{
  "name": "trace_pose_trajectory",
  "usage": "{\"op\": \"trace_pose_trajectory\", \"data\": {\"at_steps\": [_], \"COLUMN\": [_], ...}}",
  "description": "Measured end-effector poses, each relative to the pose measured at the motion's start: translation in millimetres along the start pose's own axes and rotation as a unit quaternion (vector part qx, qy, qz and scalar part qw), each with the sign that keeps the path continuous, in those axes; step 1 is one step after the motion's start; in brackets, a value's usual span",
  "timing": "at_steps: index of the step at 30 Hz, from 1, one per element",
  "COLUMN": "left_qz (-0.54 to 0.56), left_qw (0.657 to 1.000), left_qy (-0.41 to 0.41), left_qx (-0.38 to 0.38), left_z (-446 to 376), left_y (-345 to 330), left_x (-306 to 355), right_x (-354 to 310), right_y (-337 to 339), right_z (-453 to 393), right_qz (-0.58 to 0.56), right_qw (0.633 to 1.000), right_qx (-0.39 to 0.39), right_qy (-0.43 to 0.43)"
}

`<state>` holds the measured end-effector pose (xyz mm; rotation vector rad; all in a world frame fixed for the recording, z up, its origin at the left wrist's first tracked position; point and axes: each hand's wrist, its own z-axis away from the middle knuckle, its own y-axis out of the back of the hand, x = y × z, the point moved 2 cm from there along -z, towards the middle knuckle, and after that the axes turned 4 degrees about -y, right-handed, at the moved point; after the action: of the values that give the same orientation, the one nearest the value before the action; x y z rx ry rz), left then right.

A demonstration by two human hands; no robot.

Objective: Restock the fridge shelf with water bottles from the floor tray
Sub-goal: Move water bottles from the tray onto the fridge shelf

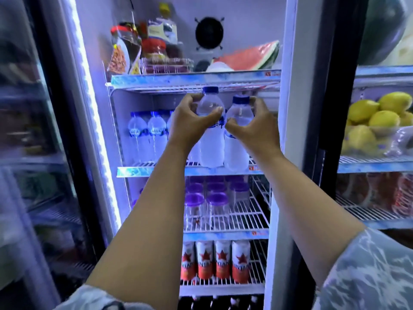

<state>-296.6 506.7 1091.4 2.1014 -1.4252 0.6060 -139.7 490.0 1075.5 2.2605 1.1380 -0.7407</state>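
At frame centre, the left hand (190, 121) grips one water bottle (211, 128) and the right hand (252, 124) another bottle (238, 135), both at the wire shelf (138, 170) front. More bottles (147, 135) stand left inside the lit fridge; cans (214, 258) below.

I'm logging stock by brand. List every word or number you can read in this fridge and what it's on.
"BINTANG", partly cut off, on the cans with a red star.
Blue labels on the shelved bottles: a short word, too blurred to read.
Red marks on the shelf strips: too small to read.
Labels on the two bottles in the hands: covered, unreadable.
Cups with purple lids: print too blurred.
Top-shelf jars: labels unreadable.
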Motion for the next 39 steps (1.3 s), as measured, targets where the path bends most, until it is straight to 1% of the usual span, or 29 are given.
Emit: {"op": "trace_pose_trajectory", "data": {"at_steps": [7,11,15,18,22,27,34,39], "left_qz": [-0.012,-0.023,-0.058,-0.061,-0.064,-0.066,-0.064,-0.044], "left_qw": [1.0,0.998,0.998,0.996,0.997,0.997,0.997,0.994], "left_qy": [0.02,0.048,0.032,0.057,0.04,0.026,0.04,0.081], "left_qx": [0.016,0.016,0.019,0.021,0.029,0.025,-0.008,-0.065], "left_z": [-33,-37,-38,-38,-34,-36,-33,-22], "left_y": [-32,-55,-73,-80,-84,-85,-85,-79], "left_x": [-30,-51,-69,-78,-82,-86,-87,-95], "right_x": [33,65,92,101,105,108,113,125], "right_y": [-17,-26,-37,-42,-44,-46,-44,-45], "right_z": [-45,-61,-70,-77,-83,-82,-78,-62], "right_qz": [0.028,0.042,0.031,0.055,0.052,0.028,0.025,0.004], "right_qw": [0.999,0.994,0.99,0.989,0.987,0.989,0.986,0.983], "right_qx": [-0.017,-0.035,-0.037,-0.025,-0.025,-0.037,-0.058,-0.028], "right_qy": [-0.016,-0.09,-0.134,-0.132,-0.149,-0.137,-0.152,-0.181]}}
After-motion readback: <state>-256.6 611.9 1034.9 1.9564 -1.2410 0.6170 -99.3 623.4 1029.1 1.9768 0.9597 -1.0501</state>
